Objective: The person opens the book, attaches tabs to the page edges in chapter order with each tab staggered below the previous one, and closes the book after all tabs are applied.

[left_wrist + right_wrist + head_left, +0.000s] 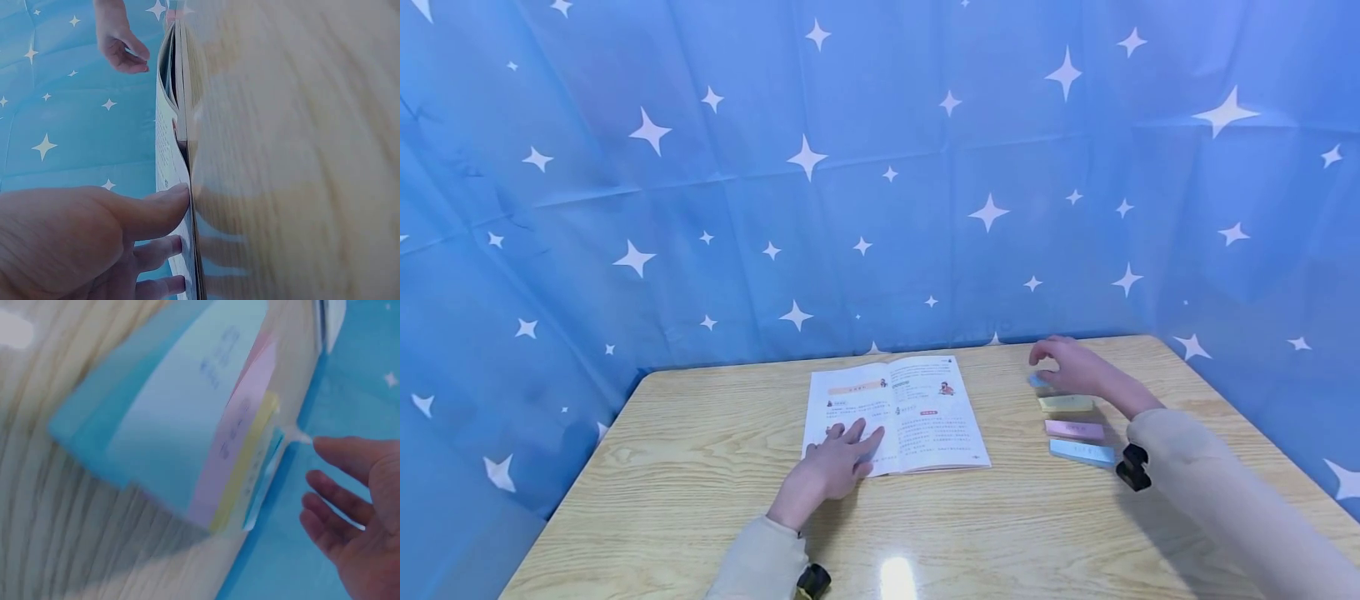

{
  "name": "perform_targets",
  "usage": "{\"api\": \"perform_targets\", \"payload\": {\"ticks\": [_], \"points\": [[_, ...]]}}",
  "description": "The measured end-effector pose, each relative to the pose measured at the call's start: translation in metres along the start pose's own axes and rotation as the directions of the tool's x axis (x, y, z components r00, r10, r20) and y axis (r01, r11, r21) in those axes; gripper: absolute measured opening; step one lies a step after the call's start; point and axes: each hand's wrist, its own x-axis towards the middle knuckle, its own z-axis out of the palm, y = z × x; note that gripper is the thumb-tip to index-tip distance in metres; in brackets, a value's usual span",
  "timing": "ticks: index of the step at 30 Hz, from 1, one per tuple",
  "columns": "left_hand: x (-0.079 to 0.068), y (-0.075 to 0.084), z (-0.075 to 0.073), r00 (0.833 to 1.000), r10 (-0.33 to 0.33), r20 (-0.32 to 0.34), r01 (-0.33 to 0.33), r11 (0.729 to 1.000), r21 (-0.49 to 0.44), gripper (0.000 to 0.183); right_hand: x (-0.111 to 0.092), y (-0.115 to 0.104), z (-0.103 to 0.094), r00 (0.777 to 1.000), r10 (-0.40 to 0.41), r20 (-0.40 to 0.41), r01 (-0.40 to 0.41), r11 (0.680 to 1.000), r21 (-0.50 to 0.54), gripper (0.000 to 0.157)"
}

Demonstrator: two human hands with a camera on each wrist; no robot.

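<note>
A light wood-grain desk (685,467) carries an open Chinese textbook (936,421). To the textbook's right, apart from it, four paper strips form a row: a larger blue strip (1082,452) level with its near edge, then a pink strip (1075,430), a yellow strip (1066,404), and a partly hidden blue strip (1037,380) beside its far half.

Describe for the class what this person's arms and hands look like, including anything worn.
The left hand and right hand are ungloved. Long pale sleeves reach both wrists. A small black object sits beside each wrist; no cables or markings can be made out.
</note>
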Motion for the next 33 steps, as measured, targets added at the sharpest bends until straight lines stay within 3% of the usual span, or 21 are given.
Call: {"api": "perform_targets", "payload": {"ticks": [10,15,33], "points": [[0.001,0.0,0.0,1.0,0.003,0.016,-0.003,1.0,0.006,0.053,-0.006,0.03,0.001,0.994,0.062,0.089,-0.066,0.997,0.038,0.006],[0.001,-0.001,0.0,1.0,0.014,0.022,-0.014,1.0,-0.001,0.053,-0.006,0.039,0.006,0.991,0.072,0.11,-0.076,0.996,0.037,0.009],[0.0,-0.001,-0.001,1.0,0.0,0.014,0.0,1.0,-0.03,0.053,-0.011,0.041,0.005,0.994,0.037,0.102,-0.045,0.996,0.075,0.011]]}}
